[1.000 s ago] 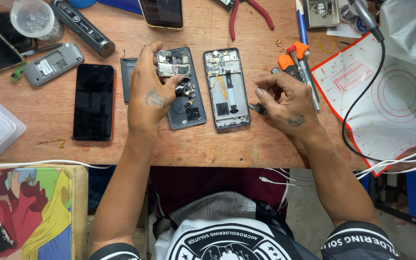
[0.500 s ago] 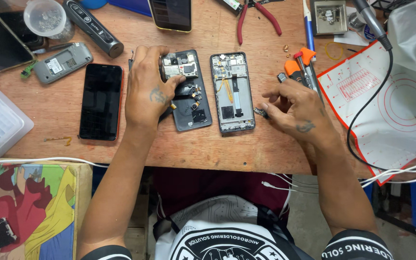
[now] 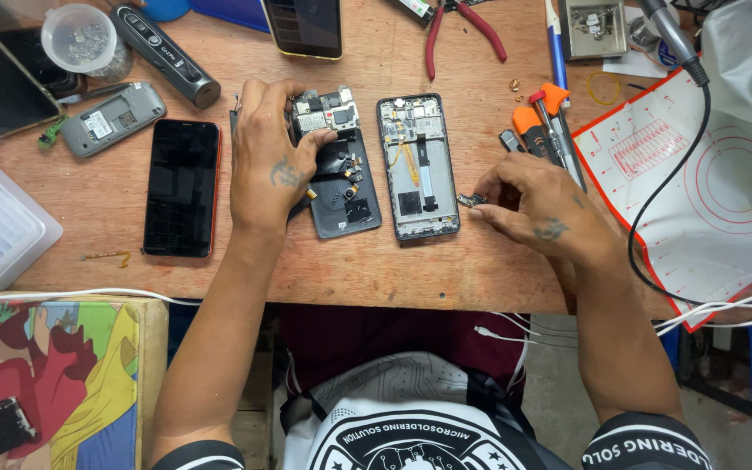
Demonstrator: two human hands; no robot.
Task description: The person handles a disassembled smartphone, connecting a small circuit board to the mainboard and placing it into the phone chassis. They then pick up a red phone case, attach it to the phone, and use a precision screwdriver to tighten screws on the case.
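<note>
Two opened phones lie side by side mid-bench, long axes running near-to-far, camera ends far. Left hand [image 3: 273, 161] rests on the dark opened phone [image 3: 341, 178], fingers curled over its far edge, thumb on its middle. Right hand [image 3: 540, 213] pinches a small component [image 3: 470, 200] just right of the grey phone frame [image 3: 418, 165]. Worn wooden bench [image 3: 367, 261], cluttered; red-lined mat [image 3: 707, 183] at right.

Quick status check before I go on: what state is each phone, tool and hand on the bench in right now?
Left phone: back off, insides bare.
Right phone: opened, flat.
Black phone: intact, screen dark.
Pliers: lying unused.
Left hand: gripping left phone.
Right hand: pinching a small part.
</note>
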